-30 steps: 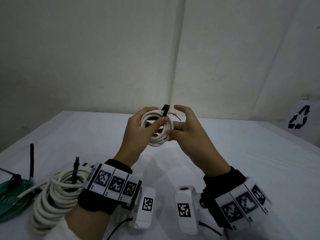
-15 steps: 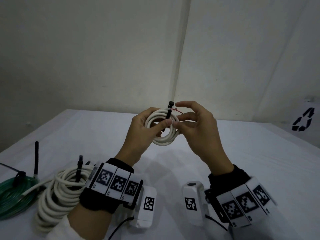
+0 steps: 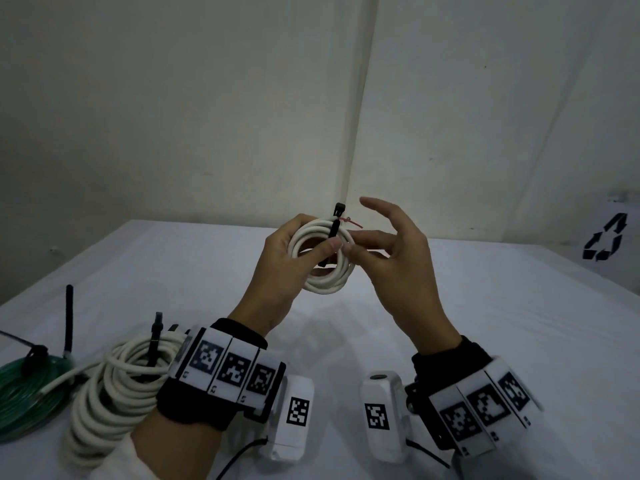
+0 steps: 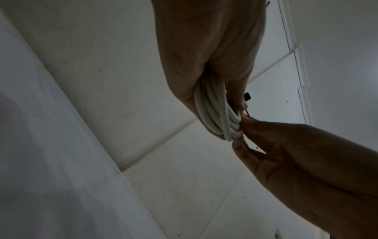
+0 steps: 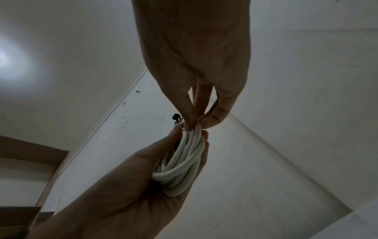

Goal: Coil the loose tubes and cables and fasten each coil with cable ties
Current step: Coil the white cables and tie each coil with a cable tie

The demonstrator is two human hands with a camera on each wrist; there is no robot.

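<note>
My left hand [image 3: 317, 232] holds a small white cable coil [image 3: 325, 282] upright above the table, thumb across its front and fingers behind. A black cable tie [image 3: 335, 227] wraps the coil's top, its head sticking up, and a thin red wire end [image 3: 354, 222] pokes out to the right. My right hand [image 3: 353, 241] pinches the coil's right edge between thumb and middle fingers, with the index finger raised clear. The right wrist view shows that pinch on the strands of the coil [image 5: 184, 158], next to the tie head [image 5: 175, 116]. From the left wrist the coil [image 4: 214, 113] shows edge-on.
A larger white coil [image 3: 114, 386] with an upright black tie lies at the near left of the white table [image 3: 485, 306]. A green coil [image 3: 24, 393] lies beside it, also tied. A box with a recycling mark [image 3: 602, 242] stands far right.
My right hand left the tie head, its thumb dropping to the coil's right edge and its index finger lifting away. The coil stays in my left hand.
</note>
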